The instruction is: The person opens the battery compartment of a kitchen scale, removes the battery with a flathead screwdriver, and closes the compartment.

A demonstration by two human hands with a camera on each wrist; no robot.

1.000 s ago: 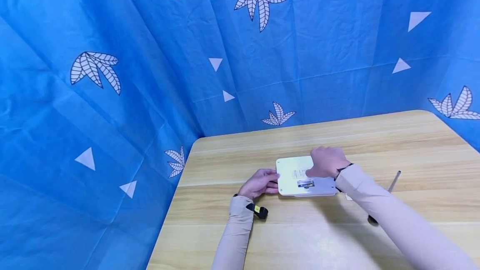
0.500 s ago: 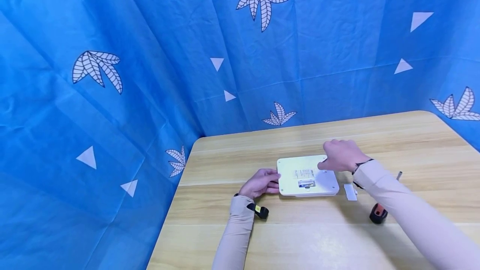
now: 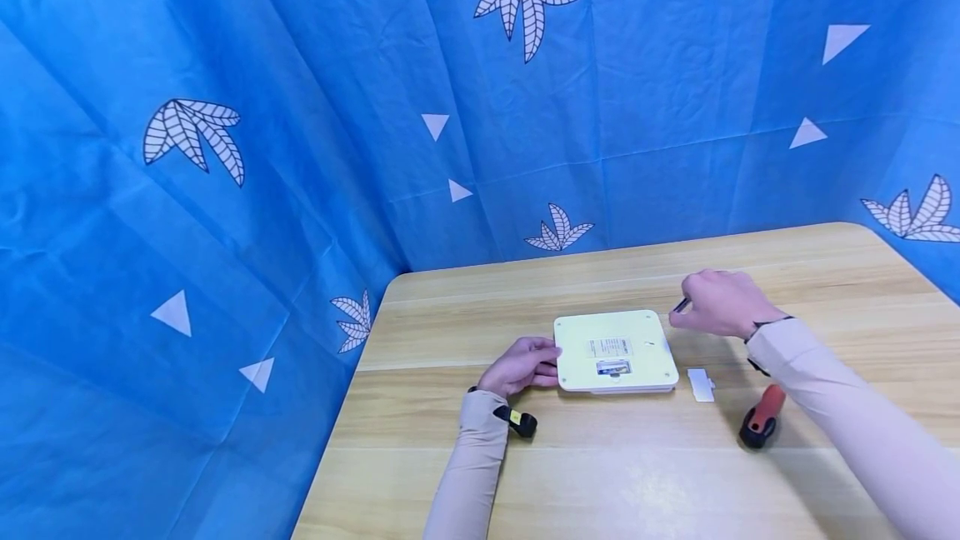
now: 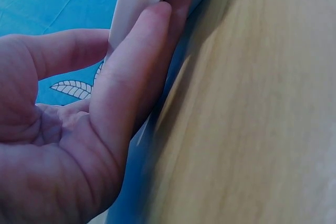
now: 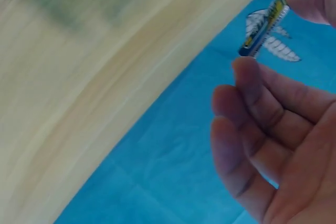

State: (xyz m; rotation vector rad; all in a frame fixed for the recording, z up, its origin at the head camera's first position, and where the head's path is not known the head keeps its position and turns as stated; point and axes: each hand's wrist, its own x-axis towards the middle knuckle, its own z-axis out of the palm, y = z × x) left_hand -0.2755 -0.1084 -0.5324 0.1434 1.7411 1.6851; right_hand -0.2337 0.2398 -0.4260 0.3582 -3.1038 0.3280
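Note:
A white flat device lies on the table, its label and uncovered battery compartment facing up. Blue and yellow colours show inside that compartment. My left hand grips the device's left edge, thumb on one side and fingers on the other. Off the device's far right corner, my right hand pinches a small battery by its ends between thumb and a fingertip. The other fingers of that hand are curled loosely. Right of the device lies a small white battery cover.
A screwdriver with a red and black handle lies right of the cover, partly behind my right forearm. A blue patterned curtain hangs along the back and left edges of the wooden table.
My right hand has moved right from over the device to beyond its right edge, and a battery now shows in its fingers. The cover and screwdriver handle have come into view. The left hand stays.

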